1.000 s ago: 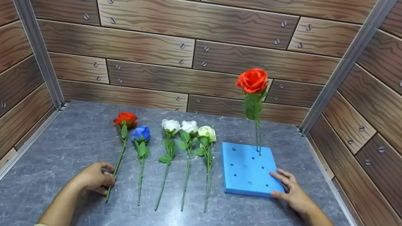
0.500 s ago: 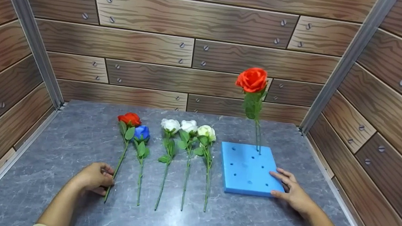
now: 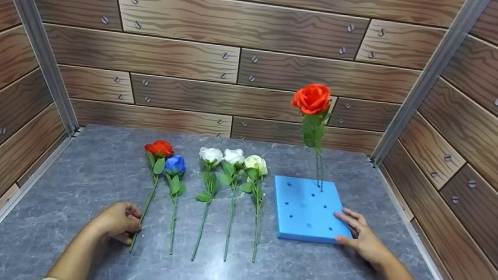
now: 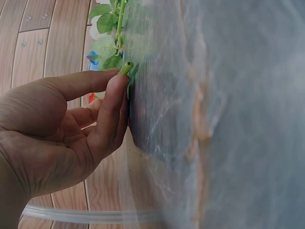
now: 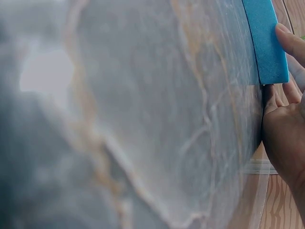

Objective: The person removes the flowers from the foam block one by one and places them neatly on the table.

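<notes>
My left hand (image 3: pixel 118 222) pinches the lower stem of a red rose (image 3: pixel 159 148) lying at the left of the row. In the left wrist view the thumb and fingers meet at the green stem's cut end (image 4: pixel 126 68). On the right, my right hand (image 3: pixel 366 240) rests against the near right corner of a flat blue foam block (image 3: pixel 304 228) with several holes, its fingers extended. Its thumb touches the block's side in the right wrist view, where part of the hand is cut off. Another red rose (image 3: pixel 312 98) stands upright in the block's far side.
Between the hands lie a blue rose (image 3: pixel 175 164), two white roses (image 3: pixel 211 155) and a cream rose (image 3: pixel 256 164), stems toward me. They lie on a grey marbled table (image 3: pixel 165 277). Wood-patterned walls (image 3: pixel 184 57) enclose its back and sides.
The red rose's bloom at the left has swung slightly right, closer to the blue rose, while my left hand stays on its stem. My right hand and the block have not moved.
</notes>
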{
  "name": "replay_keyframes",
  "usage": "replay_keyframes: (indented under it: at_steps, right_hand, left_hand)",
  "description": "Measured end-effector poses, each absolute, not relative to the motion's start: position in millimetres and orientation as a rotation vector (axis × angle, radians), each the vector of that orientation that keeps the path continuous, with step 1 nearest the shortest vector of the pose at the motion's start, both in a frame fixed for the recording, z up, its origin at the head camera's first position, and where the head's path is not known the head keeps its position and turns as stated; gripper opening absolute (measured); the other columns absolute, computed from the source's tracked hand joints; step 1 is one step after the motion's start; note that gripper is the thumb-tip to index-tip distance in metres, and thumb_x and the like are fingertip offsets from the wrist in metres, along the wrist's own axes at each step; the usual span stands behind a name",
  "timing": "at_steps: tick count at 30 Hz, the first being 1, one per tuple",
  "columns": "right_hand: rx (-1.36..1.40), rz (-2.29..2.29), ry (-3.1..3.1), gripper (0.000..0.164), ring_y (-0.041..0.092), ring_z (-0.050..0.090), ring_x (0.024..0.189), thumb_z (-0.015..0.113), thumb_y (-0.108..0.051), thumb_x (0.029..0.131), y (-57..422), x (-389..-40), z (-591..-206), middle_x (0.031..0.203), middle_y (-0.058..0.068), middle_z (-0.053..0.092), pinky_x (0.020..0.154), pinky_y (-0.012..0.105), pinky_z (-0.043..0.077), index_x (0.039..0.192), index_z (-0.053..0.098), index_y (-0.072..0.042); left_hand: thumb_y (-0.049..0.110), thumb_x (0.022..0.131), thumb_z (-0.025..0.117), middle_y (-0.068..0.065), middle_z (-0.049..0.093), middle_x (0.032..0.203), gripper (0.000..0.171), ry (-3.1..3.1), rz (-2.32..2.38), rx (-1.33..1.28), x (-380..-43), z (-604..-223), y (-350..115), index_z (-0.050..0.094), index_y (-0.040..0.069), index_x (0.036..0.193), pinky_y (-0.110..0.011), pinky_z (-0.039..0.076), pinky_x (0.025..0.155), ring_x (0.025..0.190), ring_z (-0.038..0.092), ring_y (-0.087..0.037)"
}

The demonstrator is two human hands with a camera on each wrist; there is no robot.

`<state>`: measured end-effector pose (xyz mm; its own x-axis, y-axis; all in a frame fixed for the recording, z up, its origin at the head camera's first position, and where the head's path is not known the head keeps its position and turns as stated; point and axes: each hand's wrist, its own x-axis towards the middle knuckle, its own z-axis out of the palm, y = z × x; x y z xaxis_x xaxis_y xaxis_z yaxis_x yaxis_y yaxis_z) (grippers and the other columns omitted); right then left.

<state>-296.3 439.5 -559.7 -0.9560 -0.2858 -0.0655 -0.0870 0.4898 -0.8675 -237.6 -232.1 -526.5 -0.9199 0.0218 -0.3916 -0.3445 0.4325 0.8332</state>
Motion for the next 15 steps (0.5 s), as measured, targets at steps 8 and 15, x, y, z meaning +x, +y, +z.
replay_keyframes:
  at_steps: [8, 15]
  right_hand:
    - [-0.317, -1.482, 2.511, 0.077, 0.054, 0.003, 0.166, 0.082, -0.018, 0.097, 438.9, -296.5, -558.8, 0.177, 0.023, 0.010, 0.103, -0.008, 0.020, 0.163, 0.046, -0.003]
    - [-0.300, -1.499, 2.483, 0.078, 0.053, 0.001, 0.167, 0.082, -0.019, 0.097, 438.1, -296.3, -558.1, 0.178, 0.021, 0.009, 0.101, -0.009, 0.021, 0.164, 0.045, -0.003]
  left_hand:
    - [-0.003, 0.090, 0.072, -0.014, 0.063, 0.105, 0.040, 2.393, 1.504, -0.258, -241.9, -524.7, -234.7, 0.057, -0.013, 0.125, -0.034, 0.068, 0.069, 0.087, 0.067, -0.022]
    - [0.006, 0.094, 0.072, -0.018, 0.067, 0.111, 0.042, 2.484, 1.494, -0.221, -250.4, -510.2, -233.3, 0.055, -0.012, 0.128, -0.035, 0.066, 0.071, 0.085, 0.069, -0.022]
